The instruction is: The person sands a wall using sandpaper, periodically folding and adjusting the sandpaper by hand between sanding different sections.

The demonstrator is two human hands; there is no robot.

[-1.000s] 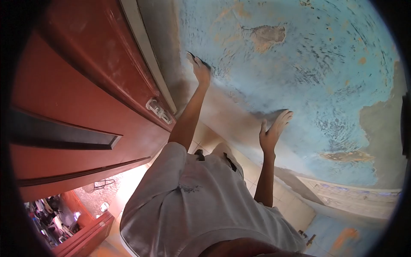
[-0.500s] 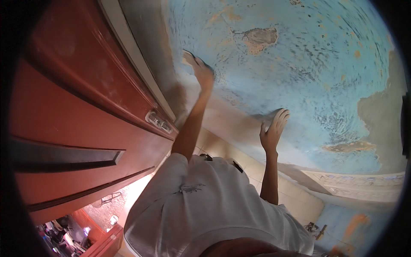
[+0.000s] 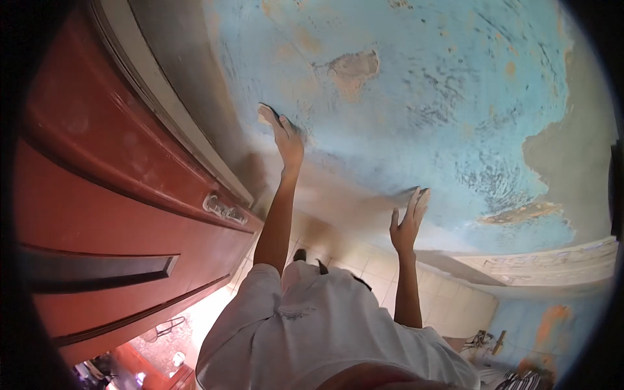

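Note:
Against the worn light-blue wall (image 3: 416,149), my left hand (image 3: 289,148) is raised at the upper left. Its fingers press a small pale, dark-edged piece of what looks like sandpaper (image 3: 264,116) to the surface. My right hand (image 3: 407,227) rests lower on the same wall, fingers stretched upward and thumb apart, with nothing seen in it. Above and between the hands, a grey bare patch (image 3: 354,68) shows through the blue paint. Scuffs and orange spots mark the paint around it.
A red door (image 3: 110,188) with a metal handle plate (image 3: 224,209) stands close on my left, beside a pale frame (image 3: 172,97). Light floor tiles (image 3: 354,257) lie below. A white moulded trim (image 3: 552,263) borders the wall at right. Household items (image 3: 94,376) show at lower left.
My view has shifted and tilted. Both hands are lower on the wall than before. The left hand still presses the sandpaper piece, and the right still lies against the wall.

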